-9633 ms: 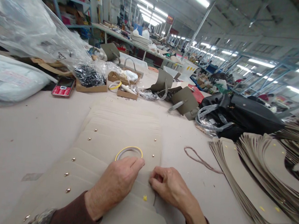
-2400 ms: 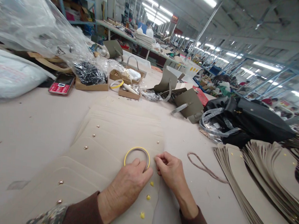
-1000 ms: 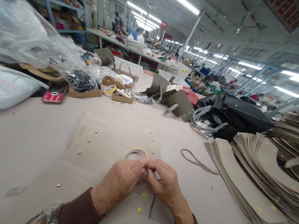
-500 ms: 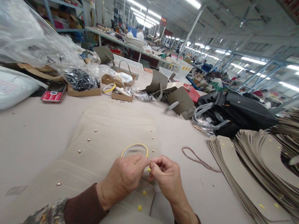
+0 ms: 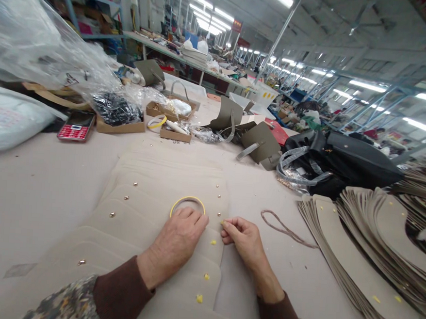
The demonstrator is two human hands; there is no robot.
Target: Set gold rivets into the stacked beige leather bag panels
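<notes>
My left hand is closed on a thin roll of yellow tape, whose ring stands up beyond my fingers. In a pinch, my right hand has a tiny piece of yellow tape at the fingertips, by the right edge of the beige panels. These panels lie overlapped in a row on the table. Metal studs show along their left side and near the upper right edge. Yellow tape bits sit on the nearer panels' right side.
A looped brown cord lies right of my right hand. Stacked beige strips fill the right side, with a black bag behind. A red-keyed phone, small cardboard boxes and plastic wrap stand along the back and left.
My hands, close together before, have moved apart. The left went slightly left with the tape roll; the right moved a little right and holds a small yellow piece.
</notes>
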